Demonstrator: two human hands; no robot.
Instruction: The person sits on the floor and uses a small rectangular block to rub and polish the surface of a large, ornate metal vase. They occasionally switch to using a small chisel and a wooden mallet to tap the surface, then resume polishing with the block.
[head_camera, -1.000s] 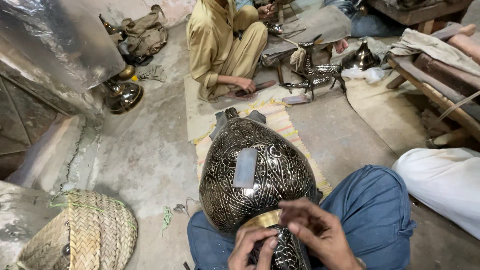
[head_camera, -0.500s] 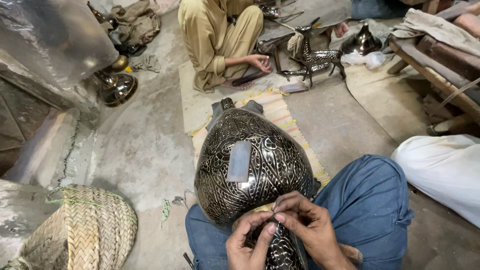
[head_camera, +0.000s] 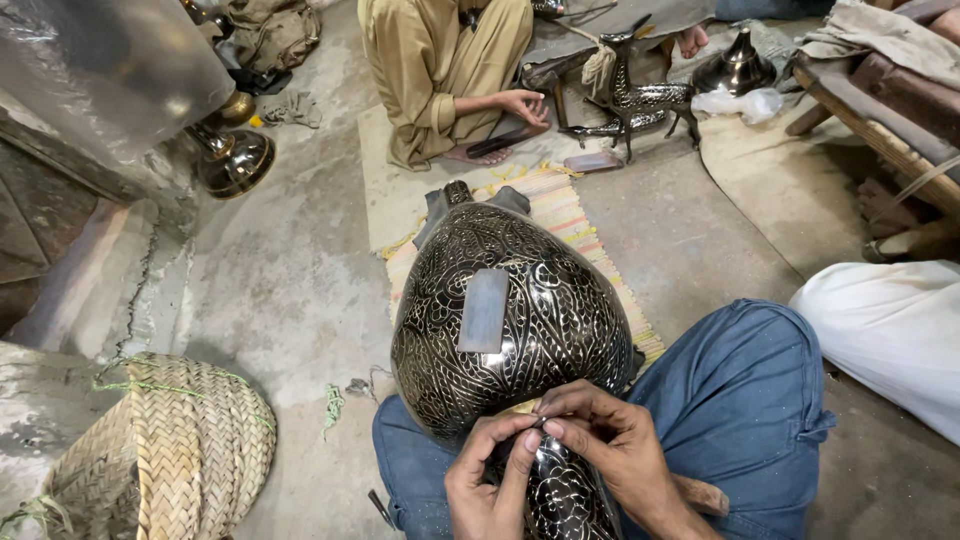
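No labels, signs or screens near me; only a crumpled clear plastic bag (head_camera: 738, 101) far right, by the metal deer.

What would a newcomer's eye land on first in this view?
First, the big dark metal vase with fine silvery patterns, lying across the person's lap at centre, a flat grey bar resting on it. Next, the left hand and right hand pinching together at its narrow neck, bottom centre. Then the metal deer figure at top, beside another seated person, and the woven basket at bottom left.
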